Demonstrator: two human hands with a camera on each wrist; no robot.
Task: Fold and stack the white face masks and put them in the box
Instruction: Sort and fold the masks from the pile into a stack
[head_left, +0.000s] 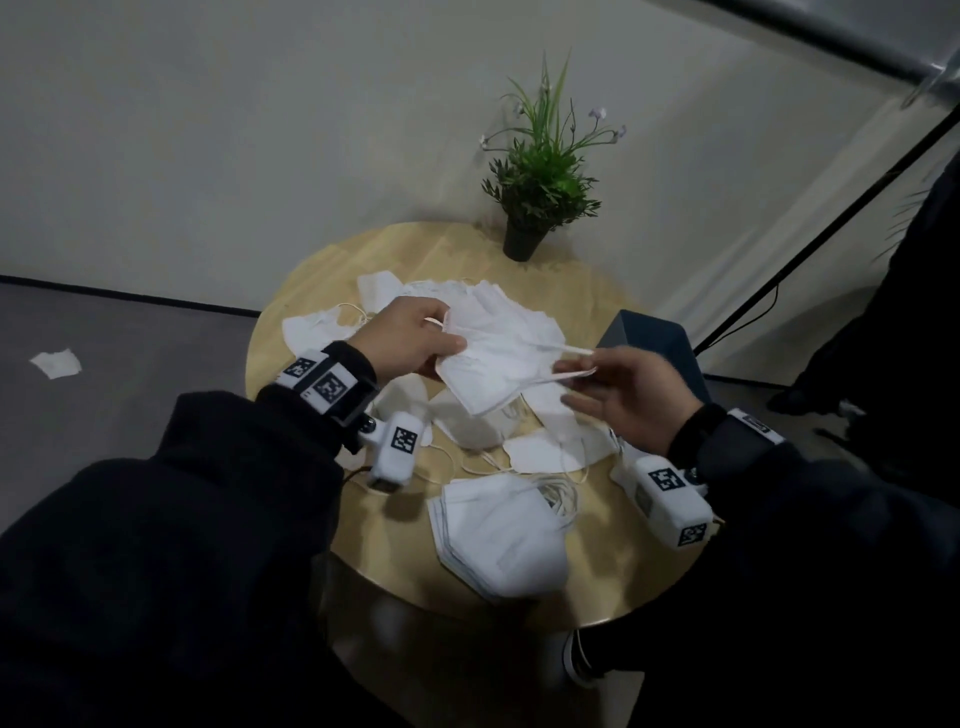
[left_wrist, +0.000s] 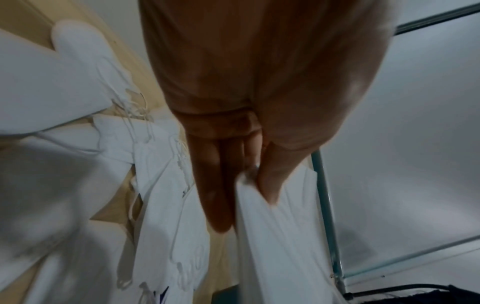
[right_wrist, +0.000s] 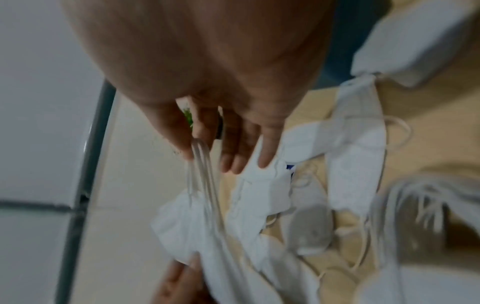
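Above the round wooden table (head_left: 311, 291) I hold one white face mask (head_left: 493, 369). My left hand (head_left: 447, 343) pinches its left edge; the left wrist view shows thumb and fingers (left_wrist: 221, 195) clamped on the mask (left_wrist: 280, 246). My right hand (head_left: 569, 382) pinches the ear loops (head_left: 563, 351) at the right end, seen as thin strands (right_wrist: 205, 170) in the right wrist view. A stack of folded masks (head_left: 498, 535) lies near the front edge. Several loose masks (head_left: 519, 312) are scattered across the middle. The dark blue box (head_left: 654, 338) stands at the table's right edge.
A potted green plant (head_left: 540, 176) stands at the table's far edge. A white scrap (head_left: 56, 362) lies on the grey floor to the left. A black pole (head_left: 831, 218) slants at the right, beside a person in dark clothes (head_left: 893, 322).
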